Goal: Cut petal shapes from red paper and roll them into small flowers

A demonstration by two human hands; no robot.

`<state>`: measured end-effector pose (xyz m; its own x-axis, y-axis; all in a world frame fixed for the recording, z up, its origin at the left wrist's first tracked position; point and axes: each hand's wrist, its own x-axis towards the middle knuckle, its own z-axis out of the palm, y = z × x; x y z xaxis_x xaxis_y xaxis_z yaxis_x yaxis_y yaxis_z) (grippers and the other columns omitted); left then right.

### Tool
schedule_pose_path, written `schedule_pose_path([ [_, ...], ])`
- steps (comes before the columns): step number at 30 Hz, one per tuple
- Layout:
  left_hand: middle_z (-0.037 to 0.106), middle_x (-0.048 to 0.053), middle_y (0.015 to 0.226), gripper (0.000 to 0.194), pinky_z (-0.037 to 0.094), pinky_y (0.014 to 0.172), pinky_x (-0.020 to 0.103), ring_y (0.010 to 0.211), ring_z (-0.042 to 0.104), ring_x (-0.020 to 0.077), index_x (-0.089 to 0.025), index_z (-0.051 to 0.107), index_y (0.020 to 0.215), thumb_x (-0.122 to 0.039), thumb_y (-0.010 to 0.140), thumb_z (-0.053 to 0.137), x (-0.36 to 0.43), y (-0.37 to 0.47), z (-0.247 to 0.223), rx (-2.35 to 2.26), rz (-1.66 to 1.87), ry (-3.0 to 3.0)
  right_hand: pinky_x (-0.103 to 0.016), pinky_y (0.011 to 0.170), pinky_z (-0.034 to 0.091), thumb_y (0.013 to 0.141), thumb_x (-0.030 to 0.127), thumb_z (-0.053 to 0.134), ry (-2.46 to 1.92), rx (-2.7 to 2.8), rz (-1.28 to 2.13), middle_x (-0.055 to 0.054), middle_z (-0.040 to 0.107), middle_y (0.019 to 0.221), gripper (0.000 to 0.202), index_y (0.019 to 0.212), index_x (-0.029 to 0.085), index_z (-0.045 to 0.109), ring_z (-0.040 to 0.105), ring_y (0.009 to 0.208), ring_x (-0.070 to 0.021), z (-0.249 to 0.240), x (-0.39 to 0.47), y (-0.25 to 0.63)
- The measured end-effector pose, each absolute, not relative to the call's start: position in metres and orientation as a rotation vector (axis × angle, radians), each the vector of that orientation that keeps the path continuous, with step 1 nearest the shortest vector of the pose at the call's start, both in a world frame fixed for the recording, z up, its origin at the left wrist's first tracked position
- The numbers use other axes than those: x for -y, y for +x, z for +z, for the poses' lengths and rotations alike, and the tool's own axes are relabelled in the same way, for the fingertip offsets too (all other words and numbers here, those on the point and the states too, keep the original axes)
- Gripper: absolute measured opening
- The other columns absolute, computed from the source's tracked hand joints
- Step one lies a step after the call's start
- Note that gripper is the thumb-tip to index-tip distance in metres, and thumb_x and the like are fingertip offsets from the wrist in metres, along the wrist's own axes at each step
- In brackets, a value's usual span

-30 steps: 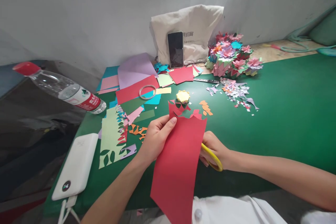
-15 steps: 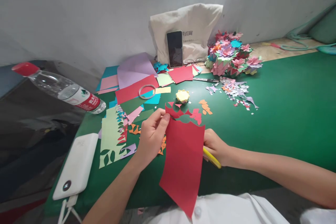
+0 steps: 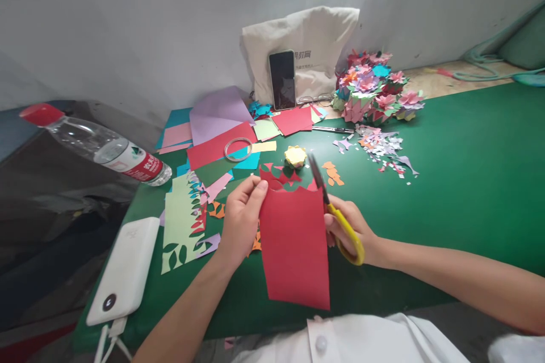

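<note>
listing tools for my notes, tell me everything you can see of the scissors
The scissors have yellow, plastic-looking handles and dark, metal-looking blades. The blades lie close together; whether they are fully shut is hard to tell. The right hand grips the handles, with the tips pointing up and slightly left in the picture. They are by the top right corner of the red sheet; whether they touch it is unclear.

Dark characters, 教育, are printed on the cloth bag (image 3: 327, 34) above a smaller line, too small to be read; 农夫 is printed on the bottle label (image 3: 142, 165).
</note>
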<state>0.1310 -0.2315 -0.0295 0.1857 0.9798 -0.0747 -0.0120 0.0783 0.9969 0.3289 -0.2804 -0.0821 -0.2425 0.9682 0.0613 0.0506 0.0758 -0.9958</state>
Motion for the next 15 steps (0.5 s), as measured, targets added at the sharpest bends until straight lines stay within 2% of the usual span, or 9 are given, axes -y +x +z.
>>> schedule_pose_path([
  [3, 0.046, -0.004, 0.067, 0.029, 0.036, 0.053, 0.018, 0.058, 0.041, 0.0091, -0.019, 0.052, 0.071, -0.041, 0.089, 0.056, 0.237, 0.138, -0.032, -1.057, 0.906, 1.271, -0.026, 0.05, 0.043, 0.088, 0.055, 0.055, -1.083, 1.266, 1.201, 0.003, 0.05, 0.065, 0.034, 0.08, 0.023, 0.044, 0.05, 0.053, -0.0131, -0.09, 0.279, 0.324],
  [7, 0.048, -0.003, 0.068, 0.029, 0.037, 0.055, 0.019, 0.061, 0.042, 0.0098, -0.017, 0.055, 0.073, -0.04, 0.092, 0.052, 0.246, 0.146, -0.036, -1.02, 0.778, 1.341, -0.028, 0.065, 0.05, 0.08, 0.049, 0.068, -1.079, 1.078, 1.111, 0.001, 0.053, 0.08, 0.038, 0.076, 0.023, 0.041, 0.055, 0.069, -0.0141, -0.089, 0.277, 0.317],
  [11, 0.046, -0.004, 0.068, 0.03, 0.035, 0.054, 0.02, 0.061, 0.04, 0.0103, -0.018, 0.053, 0.074, -0.041, 0.094, 0.049, 0.252, 0.149, -0.04, -1.023, 0.734, 1.419, -0.029, 0.065, 0.053, 0.073, 0.047, 0.076, -1.108, 1.032, 1.14, 0.001, 0.057, 0.078, 0.043, 0.077, 0.023, 0.041, 0.059, 0.07, -0.0154, -0.079, 0.28, 0.316],
  [15, 0.044, -0.004, 0.065, 0.031, 0.031, 0.052, 0.022, 0.057, 0.038, 0.0108, -0.019, 0.053, 0.075, -0.042, 0.094, 0.047, 0.254, 0.149, -0.042, -1.046, 0.7, 1.522, -0.026, 0.058, 0.051, 0.065, 0.037, 0.084, -1.148, 1.063, 1.162, 0.002, 0.055, 0.072, 0.044, 0.074, 0.022, 0.044, 0.057, 0.064, -0.014, -0.071, 0.283, 0.318],
])
